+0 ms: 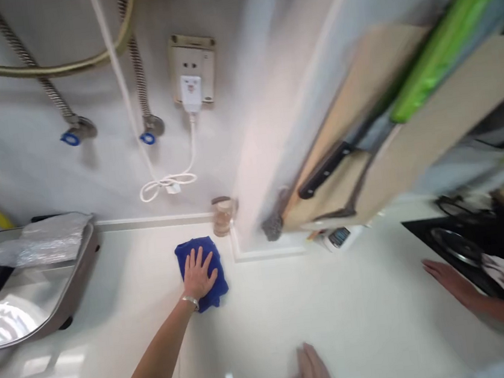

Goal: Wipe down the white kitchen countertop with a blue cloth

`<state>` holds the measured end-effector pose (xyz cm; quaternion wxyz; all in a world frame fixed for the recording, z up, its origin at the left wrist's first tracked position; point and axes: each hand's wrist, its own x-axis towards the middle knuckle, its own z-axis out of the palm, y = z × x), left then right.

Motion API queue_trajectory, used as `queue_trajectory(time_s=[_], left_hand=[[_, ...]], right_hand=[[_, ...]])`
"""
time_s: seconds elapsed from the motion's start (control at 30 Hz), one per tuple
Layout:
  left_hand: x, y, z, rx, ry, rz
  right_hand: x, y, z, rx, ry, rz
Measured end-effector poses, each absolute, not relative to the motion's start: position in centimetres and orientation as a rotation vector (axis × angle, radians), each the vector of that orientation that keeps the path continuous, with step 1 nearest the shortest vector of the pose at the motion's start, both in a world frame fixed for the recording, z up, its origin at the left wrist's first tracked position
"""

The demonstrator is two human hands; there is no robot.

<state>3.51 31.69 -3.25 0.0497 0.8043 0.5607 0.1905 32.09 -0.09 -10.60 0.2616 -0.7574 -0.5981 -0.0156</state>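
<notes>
On the white countertop (266, 315) lies a rumpled blue cloth (217, 284). My left hand (199, 274) rests flat on top of it, fingers spread, a band around the wrist. Just behind the cloth, against the wall corner, stands a small clear glass jar (223, 218). My right hand (313, 373) is at the bottom edge, slightly blurred, over the near part of the counter. Its fingers are loosely stretched, and nothing shows in them.
An electric pan (75, 276) with a glass lid stands at left. A socket (195, 65), cords and hoses are on the wall. Knives and a cutting board (370, 66) hang at right. Beyond, another person's hands (453, 281) work with a white cloth at a black hob (425, 233).
</notes>
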Motion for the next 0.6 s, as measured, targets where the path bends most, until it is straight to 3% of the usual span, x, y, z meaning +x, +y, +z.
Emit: queue_trajectory(time_s=[0.23, 0.6], left_hand=[[8.6, 20.3, -3.4, 2.606, 1.537, 0.506], [12.1, 7.5, -3.4, 2.746, 1.317, 0.506]], right_hand=[[30.4, 0.1, -8.1, -2.034, -1.685, -0.210], [30.2, 0.4, -6.8, -2.016, -1.635, -0.090]])
